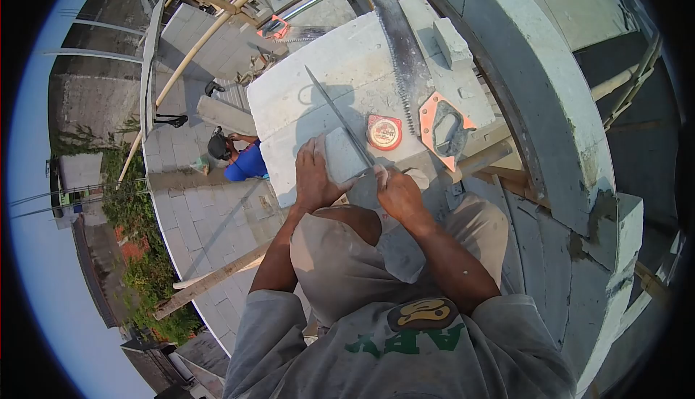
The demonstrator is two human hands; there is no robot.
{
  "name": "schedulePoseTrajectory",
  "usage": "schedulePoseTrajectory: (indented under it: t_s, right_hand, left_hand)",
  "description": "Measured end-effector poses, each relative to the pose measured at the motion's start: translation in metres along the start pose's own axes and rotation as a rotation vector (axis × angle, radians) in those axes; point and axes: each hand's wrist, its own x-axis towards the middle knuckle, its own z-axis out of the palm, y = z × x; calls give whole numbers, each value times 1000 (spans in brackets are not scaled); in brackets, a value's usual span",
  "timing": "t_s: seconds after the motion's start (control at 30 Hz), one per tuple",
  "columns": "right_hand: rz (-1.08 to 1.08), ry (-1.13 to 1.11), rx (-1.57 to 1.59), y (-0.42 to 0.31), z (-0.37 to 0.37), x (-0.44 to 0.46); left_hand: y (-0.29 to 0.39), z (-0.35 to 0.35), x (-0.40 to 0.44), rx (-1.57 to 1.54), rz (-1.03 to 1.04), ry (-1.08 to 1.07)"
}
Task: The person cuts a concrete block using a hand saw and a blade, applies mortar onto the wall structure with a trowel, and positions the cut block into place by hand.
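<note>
One wide view looks steeply down from the head.

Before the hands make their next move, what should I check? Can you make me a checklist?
1. Left hand on the small grey block: ok, it touches the side away from the blade.
2. Right hand on the long blade: ok, it grips the near end.
3. Gloves on: not ok, both hands are bare.
4. Tape measure well out of the way: not ok, it lies close beside the blade.
5. Nearer orange-handled saw apart from the blade: ok, it lies farther right.
6. Blade touching the block: cannot tell from above.
</note>
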Motion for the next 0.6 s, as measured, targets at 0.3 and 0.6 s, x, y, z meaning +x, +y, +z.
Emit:
schedulePoseTrajectory:
  t_s: [0.3,0.6]
  right_hand:
    - [-111,69,52,-27,-22,-5]
    - [-93,125,146,-41,-28,-11]
  left_hand:
    - [-1,1,-2,-38,-27,35]
    - [-3,6,-3,-57,-11,64]
